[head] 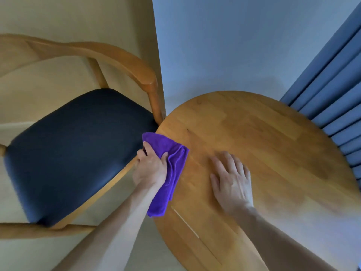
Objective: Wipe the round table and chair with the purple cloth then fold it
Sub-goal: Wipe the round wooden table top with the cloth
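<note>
Left hand (150, 167) grips purple cloth (168, 173) at round table (273, 143) edge nr chair (78, 149); right hand (232, 182) flat, released. Wiping underway, chair & folding likely left.

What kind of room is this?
Probably a small dining or sitting corner at home: a round wooden table, a wooden armchair with a dark padded seat, and blue curtains.

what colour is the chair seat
The chair seat is dark navy, nearly black, in a light wooden frame; seen in the head view.
</note>
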`<state>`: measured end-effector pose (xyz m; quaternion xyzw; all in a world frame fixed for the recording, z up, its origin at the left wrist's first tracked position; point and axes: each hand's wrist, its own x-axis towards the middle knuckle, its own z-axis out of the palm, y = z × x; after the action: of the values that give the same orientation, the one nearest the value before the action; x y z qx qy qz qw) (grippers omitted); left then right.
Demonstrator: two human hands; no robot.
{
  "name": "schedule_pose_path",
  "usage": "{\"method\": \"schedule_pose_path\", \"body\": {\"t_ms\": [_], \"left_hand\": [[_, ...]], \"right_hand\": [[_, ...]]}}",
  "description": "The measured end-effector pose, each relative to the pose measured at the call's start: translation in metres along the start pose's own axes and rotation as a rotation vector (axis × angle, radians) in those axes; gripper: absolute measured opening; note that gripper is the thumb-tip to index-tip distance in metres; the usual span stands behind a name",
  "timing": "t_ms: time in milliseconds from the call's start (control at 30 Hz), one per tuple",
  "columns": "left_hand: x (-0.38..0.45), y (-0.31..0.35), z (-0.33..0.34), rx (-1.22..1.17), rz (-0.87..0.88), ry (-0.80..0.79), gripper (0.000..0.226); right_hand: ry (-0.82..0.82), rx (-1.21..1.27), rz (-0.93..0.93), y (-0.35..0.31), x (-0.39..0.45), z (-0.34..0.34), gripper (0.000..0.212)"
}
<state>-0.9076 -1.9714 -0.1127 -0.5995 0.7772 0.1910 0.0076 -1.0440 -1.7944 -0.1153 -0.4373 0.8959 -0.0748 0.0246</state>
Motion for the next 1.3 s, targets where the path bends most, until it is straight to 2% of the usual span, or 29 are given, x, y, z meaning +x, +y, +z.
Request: {"method": "schedule_pose_path", "body": {"t_ms": [167, 333, 500, 600, 667, 733, 800, 867, 1000, 1133, 1200, 1267, 1300], "left_hand": [[0.059, 0.044, -0.011, 0.12, 0.007, -0.032, 0.073], [0.113, 0.102, -0.008, 0.172, -0.006, -0.023, 0.066], [0.151, 0.162, 0.004, 0.201, 0.039, 0.032, 0.06], [0.163, 0.198, 0.017, 0.263, 0.192, 0.075, 0.061], [0.167, 0.213, 0.024, 0.312, 0.369, 0.082, 0.069], [0.174, 0.214, 0.023, 0.339, 0.536, 0.057, 0.084], [0.183, 0.199, 0.015, 0.306, 0.628, 0.019, 0.093], [0.193, 0.173, 0.005, 0.223, 0.614, -0.015, 0.092], [0.2, 0.155, -0.004, 0.13, 0.408, -0.092, 0.084], [0.19, 0.207, 0.013, 0.32, 0.467, 0.051, 0.09], [0.178, 0.252, 0.03, 0.37, 0.562, 0.06, 0.09], [0.162, 0.294, 0.047, 0.362, 0.706, 0.028, 0.085], [0.153, 0.31, 0.054, 0.356, 0.808, -0.002, 0.082]], "right_hand": [[-0.029, 0.004, -0.044, 0.013, 0.08, 0.004, 0.056], [-0.038, -0.002, -0.107, 0.028, 0.104, 0.003, 0.049], [-0.029, 0.041, -0.253, 0.049, 0.121, 0.0, 0.044], [-0.052, 0.1, -0.331, 0.062, 0.13, 0.0, 0.044], [-0.075, 0.123, -0.379, 0.07, 0.133, -0.001, 0.045], [-0.103, 0.133, -0.411, 0.076, 0.136, -0.001, 0.046], [-0.117, 0.156, -0.427, 0.077, 0.136, -0.001, 0.047], [-0.128, 0.175, -0.437, 0.075, 0.135, -0.002, 0.047], [-0.123, 0.203, -0.438, 0.075, 0.135, 0.001, 0.047], [-0.098, 0.268, -0.453, 0.078, 0.136, -0.002, 0.046], [-0.073, 0.419, -0.415, 0.08, 0.139, -0.001, 0.046], [-0.059, 0.752, -0.218, 0.085, 0.144, -0.007, 0.044], [0.022, 0.924, -0.091, 0.091, 0.149, -0.013, 0.041]]}}
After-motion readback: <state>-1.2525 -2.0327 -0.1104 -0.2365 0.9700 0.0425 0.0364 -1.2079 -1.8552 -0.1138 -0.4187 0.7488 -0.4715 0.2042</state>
